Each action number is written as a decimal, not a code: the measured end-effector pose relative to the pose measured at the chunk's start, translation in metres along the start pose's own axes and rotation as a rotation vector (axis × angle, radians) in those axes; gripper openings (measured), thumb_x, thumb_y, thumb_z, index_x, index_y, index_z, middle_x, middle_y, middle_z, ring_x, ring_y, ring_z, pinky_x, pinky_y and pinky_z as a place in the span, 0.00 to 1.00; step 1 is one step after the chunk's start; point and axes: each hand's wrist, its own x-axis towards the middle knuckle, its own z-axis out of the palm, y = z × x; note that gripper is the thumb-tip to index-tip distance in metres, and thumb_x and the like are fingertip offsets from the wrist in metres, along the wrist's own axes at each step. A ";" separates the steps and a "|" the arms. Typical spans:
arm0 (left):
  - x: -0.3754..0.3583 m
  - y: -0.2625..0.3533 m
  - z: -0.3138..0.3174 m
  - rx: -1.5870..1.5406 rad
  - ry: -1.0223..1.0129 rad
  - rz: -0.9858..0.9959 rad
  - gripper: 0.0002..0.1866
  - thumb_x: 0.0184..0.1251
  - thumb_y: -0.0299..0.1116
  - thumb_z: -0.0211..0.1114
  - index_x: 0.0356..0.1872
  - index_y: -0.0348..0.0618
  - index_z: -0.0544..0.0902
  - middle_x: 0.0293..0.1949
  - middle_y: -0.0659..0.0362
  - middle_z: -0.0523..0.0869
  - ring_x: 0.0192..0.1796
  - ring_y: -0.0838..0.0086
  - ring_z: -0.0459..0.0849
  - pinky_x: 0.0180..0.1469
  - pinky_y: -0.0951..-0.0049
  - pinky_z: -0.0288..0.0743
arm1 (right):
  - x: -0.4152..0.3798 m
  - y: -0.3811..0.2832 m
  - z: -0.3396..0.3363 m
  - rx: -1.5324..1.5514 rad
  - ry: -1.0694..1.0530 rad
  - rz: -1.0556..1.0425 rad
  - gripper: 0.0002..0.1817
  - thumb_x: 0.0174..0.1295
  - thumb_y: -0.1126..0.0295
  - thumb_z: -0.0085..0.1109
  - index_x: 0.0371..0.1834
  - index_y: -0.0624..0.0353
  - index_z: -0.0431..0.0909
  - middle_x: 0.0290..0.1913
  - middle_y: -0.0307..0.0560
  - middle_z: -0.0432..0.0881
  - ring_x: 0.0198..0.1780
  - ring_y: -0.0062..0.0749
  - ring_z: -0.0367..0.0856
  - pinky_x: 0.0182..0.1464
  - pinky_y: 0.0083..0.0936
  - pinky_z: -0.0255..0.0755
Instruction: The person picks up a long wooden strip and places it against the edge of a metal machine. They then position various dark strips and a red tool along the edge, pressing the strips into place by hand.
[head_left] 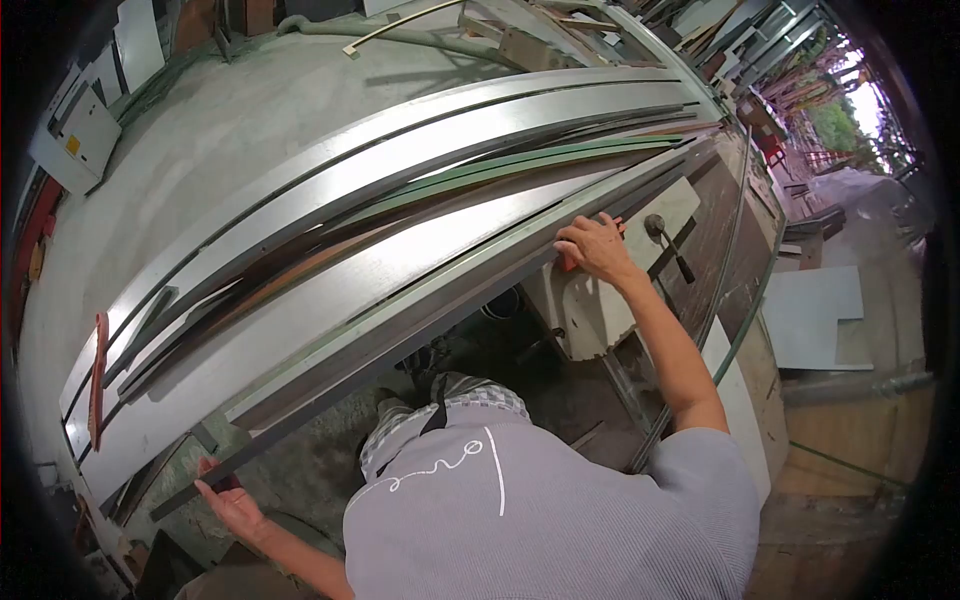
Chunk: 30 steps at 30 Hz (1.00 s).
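Note:
A long, narrow dark strip (300, 420) runs diagonally along the near side of the saw-like machine table. Near its lower-left end, my left hand (238, 510) supports it, fingers curled round the strip from beneath. Farther up on the right, my right hand (598, 248) is closed over an orange-red piece (570, 263) at the strip's other end. That piece is mostly covered by my fingers, so its kind cannot be told. Just right of this hand is a black-handled crank lever (683, 265) on a cream-coloured machine plate (575, 310).
Beyond the strip lies a long metal table (440, 235) bearing a pale rail, green strips (480, 172) and several dark bars. A reddish-brown handle-like piece (98, 380) lies at its left end. A white cabinet (82, 135) stands far left; pale sheets (815, 315) lie right.

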 end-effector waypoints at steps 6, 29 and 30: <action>-0.046 -0.032 0.050 -0.018 -0.043 -0.081 0.27 0.70 0.44 0.52 0.59 0.32 0.64 0.60 0.50 0.70 0.62 0.63 0.69 0.64 0.67 0.63 | 0.007 0.068 0.004 0.015 -0.085 0.076 0.21 0.65 0.49 0.43 0.39 0.52 0.80 0.42 0.42 0.78 0.49 0.38 0.75 0.62 0.50 0.54; -0.131 -0.118 0.169 0.010 -0.136 -0.150 0.23 0.70 0.43 0.51 0.55 0.34 0.69 0.57 0.51 0.74 0.58 0.64 0.73 0.63 0.66 0.66 | 0.006 0.230 0.019 0.048 -0.074 0.160 0.23 0.65 0.49 0.42 0.41 0.55 0.79 0.45 0.44 0.78 0.48 0.40 0.76 0.55 0.41 0.62; -0.133 -0.122 0.172 -0.013 -0.144 -0.152 0.23 0.70 0.44 0.51 0.55 0.34 0.69 0.57 0.51 0.74 0.58 0.64 0.73 0.63 0.66 0.66 | 0.006 0.232 0.017 0.048 -0.056 0.157 0.22 0.65 0.49 0.43 0.41 0.55 0.80 0.43 0.44 0.78 0.47 0.41 0.76 0.53 0.40 0.63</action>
